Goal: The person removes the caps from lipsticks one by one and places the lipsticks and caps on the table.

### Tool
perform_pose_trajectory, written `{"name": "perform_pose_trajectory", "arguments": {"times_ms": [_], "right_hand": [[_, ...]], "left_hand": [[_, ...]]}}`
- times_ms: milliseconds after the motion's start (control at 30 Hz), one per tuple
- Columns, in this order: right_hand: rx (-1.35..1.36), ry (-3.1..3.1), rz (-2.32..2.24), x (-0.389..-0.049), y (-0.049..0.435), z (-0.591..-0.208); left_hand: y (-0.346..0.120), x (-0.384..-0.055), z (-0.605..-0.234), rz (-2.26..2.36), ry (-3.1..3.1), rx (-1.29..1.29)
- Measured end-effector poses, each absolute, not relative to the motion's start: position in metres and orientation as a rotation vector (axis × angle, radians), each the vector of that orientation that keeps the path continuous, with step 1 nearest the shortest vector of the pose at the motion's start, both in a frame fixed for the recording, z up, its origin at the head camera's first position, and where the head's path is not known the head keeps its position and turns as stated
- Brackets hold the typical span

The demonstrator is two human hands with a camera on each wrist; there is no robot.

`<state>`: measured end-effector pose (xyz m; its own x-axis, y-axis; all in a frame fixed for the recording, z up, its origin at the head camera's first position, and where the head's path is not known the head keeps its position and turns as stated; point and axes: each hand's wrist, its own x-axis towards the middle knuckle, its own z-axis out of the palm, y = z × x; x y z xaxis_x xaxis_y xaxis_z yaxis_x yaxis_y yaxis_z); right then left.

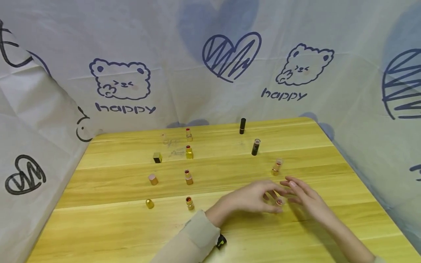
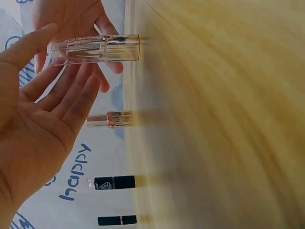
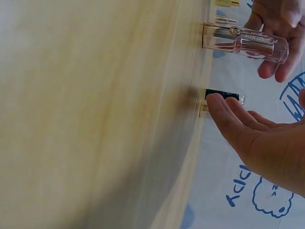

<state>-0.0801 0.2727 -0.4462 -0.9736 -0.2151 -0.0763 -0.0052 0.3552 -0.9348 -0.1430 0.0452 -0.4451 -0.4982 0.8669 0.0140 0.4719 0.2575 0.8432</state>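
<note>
Two hands (image 1: 254, 197) (image 1: 309, 202) flank one lipstick (image 2: 97, 49) (seven others (image 1: 188, 178))

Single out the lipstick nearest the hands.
The clear-cased lipstick lettered "avocado", upright between the left hand and the right hand; the next nearest, a pink-ringed lipstick, stands outside that gap.

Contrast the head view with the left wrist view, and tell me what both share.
Only the head view: the row of uncapped lipsticks and, left of it, the gold cap, pink cap and square cap.

Only the left wrist view: the palm side of the left hand, and the clear-capped tube between the hands seen side-on, nearly full length.

Both: the left hand itself, the right hand, that tube, two black tubes and the white cloth marked "happy".
</note>
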Motion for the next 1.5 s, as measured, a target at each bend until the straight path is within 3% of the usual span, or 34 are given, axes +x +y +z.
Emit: {"name": "perform_pose_trajectory", "arguments": {"times_ms": [1500], "right_hand": [[-0.348, 2.37, -1.644, -0.092, 0.246, -0.441]], "left_hand": [[0.027, -0.151, -0.432, 1.714, 2.114, 0.817]]}}
